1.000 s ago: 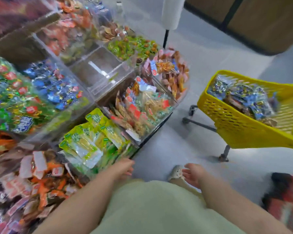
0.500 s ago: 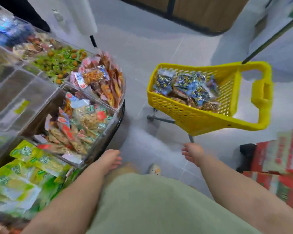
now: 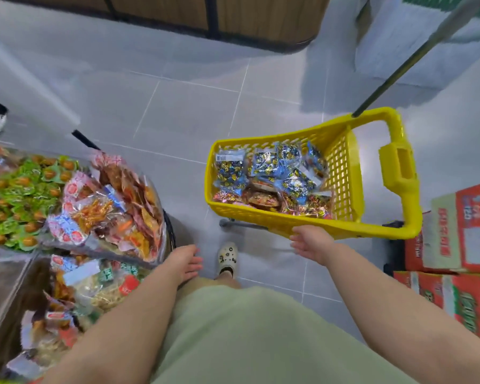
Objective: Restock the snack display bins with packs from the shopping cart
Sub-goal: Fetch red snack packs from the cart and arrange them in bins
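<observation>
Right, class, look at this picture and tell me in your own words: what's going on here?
A person stands between the snack display bins on their left and a yellow shopping cart on their right. The cart holds blue snack packs. The right hand is held out, fingers open, at the cart's near rim; whether it touches is unclear. The left hand hangs open by the bins, holding nothing. No pack has been picked up yet.
</observation>
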`<state>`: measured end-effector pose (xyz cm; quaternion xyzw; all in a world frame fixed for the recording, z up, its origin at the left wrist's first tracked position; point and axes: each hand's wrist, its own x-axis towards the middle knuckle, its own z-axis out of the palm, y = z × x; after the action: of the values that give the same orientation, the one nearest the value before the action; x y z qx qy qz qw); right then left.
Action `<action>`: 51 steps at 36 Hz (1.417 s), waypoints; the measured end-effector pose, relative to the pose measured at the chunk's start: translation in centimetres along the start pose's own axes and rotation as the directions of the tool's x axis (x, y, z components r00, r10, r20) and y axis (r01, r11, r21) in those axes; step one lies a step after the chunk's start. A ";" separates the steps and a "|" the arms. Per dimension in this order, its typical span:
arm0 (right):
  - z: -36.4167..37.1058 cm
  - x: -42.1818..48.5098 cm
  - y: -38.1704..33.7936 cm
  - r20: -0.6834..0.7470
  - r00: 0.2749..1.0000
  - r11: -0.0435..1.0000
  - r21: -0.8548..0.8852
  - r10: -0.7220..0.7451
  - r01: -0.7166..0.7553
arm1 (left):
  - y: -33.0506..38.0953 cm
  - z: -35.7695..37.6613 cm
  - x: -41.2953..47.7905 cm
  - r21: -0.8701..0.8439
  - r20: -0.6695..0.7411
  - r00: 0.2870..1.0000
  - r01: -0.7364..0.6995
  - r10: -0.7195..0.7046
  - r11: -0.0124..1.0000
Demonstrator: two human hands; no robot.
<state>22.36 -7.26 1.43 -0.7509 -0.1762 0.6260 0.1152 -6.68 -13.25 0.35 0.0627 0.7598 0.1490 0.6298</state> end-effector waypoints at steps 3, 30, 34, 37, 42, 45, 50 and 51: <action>-0.1 1.1 -3.7 -0.015 0.999 0.999 0.034 -0.034 0.035 | 5.1 1.3 1.0 0.096 0.049 0.998 -0.053 0.049 0.994; -4.5 14.9 -12.6 -0.056 0.965 0.508 -0.857 -0.255 0.085 | 14.2 11.8 3.9 0.044 -0.057 0.989 0.140 -0.138 0.989; -5.0 15.3 -12.1 0.024 0.970 0.467 -0.873 -0.242 0.138 | 15.4 13.1 4.1 0.019 -0.025 0.992 0.124 -0.123 0.992; -5.2 14.7 -11.9 0.160 0.954 0.607 -0.741 -0.254 0.286 | 16.6 14.1 4.2 0.048 -0.003 0.994 0.107 -0.107 0.993; -5.1 12.1 -13.6 0.314 0.895 0.792 -0.430 -0.317 0.432 | 17.5 15.2 4.5 0.076 0.091 0.995 -0.051 0.044 0.996; -5.4 10.7 -14.7 0.492 0.851 0.887 -0.291 -0.184 0.360 | 18.2 15.4 4.3 0.128 0.160 0.977 -0.160 0.139 0.979; -5.7 10.6 -16.0 0.592 0.802 0.875 -0.344 -0.080 0.341 | 19.8 14.7 3.7 0.114 0.364 0.931 -0.072 0.025 0.991; -5.8 10.8 -16.3 0.591 0.803 0.867 -0.354 -0.082 0.349 | 19.9 14.4 3.7 0.111 0.388 0.922 -0.061 0.013 0.992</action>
<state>27.72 12.25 -0.80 -0.5152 -0.4274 0.7416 -0.0442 4.78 8.82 0.64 0.1432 0.6272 0.0992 0.7591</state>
